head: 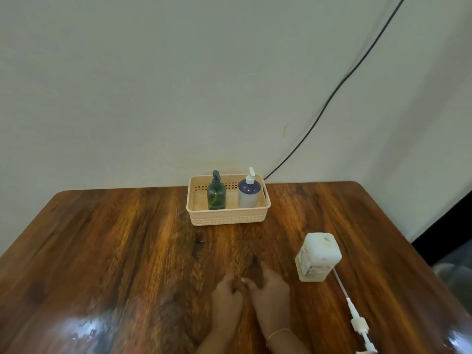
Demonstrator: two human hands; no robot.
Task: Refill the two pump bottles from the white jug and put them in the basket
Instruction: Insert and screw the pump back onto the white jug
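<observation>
A peach plastic basket (227,220) stands at the table's far edge, against the wall. Inside it stand a dark green pump bottle (216,194) on the left and a navy-and-white pump bottle (249,192) on the right, both upright with pumps fitted. The white jug (318,256) stands upright at the right, cap on. My left hand (226,298) and my right hand (270,295) rest together on the wood near the front, fingertips touching, fingers loosely curled, nothing in them. Both hands are well short of the basket and left of the jug.
A long white pump with its tube (353,312) lies flat on the wooden table (115,251), running from the jug toward the front right corner. A black cable (332,95) runs down the wall behind the basket.
</observation>
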